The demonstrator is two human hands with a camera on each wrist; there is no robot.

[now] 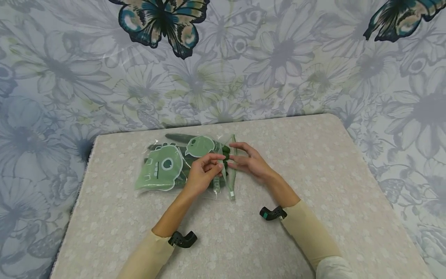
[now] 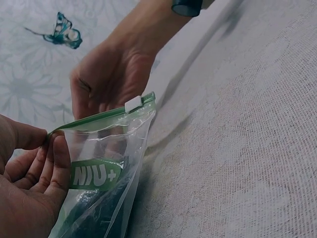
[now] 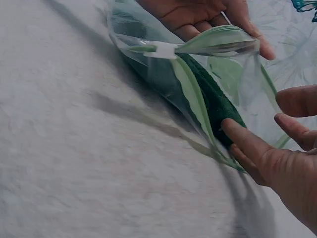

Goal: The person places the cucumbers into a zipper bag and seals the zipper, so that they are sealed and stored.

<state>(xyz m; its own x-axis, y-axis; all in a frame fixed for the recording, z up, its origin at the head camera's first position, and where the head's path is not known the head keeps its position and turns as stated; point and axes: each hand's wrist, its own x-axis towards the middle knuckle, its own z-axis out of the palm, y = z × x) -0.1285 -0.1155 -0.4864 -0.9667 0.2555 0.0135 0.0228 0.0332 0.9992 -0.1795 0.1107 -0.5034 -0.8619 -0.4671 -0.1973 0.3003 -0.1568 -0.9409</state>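
Observation:
A clear slider zip bag (image 1: 148,180) printed with green cartoon figures lies on the table, its mouth toward the right. Dark green cucumbers (image 3: 215,101) fill it, their ends showing at the parted mouth. My left hand (image 1: 203,172) pinches one green zip edge between thumb and fingers. At the mouth, my right hand (image 1: 256,164) has its fingers spread and fairly straight, with one fingertip right at a cucumber in the right wrist view. The white slider (image 2: 133,104) sits at the near end of the zip.
A pale patterned cloth covers the table (image 1: 313,170). Behind it hangs a flowered backdrop (image 1: 223,77) with butterflies on it. Each forearm wears a beige sleeve and a black wrist camera (image 1: 182,239).

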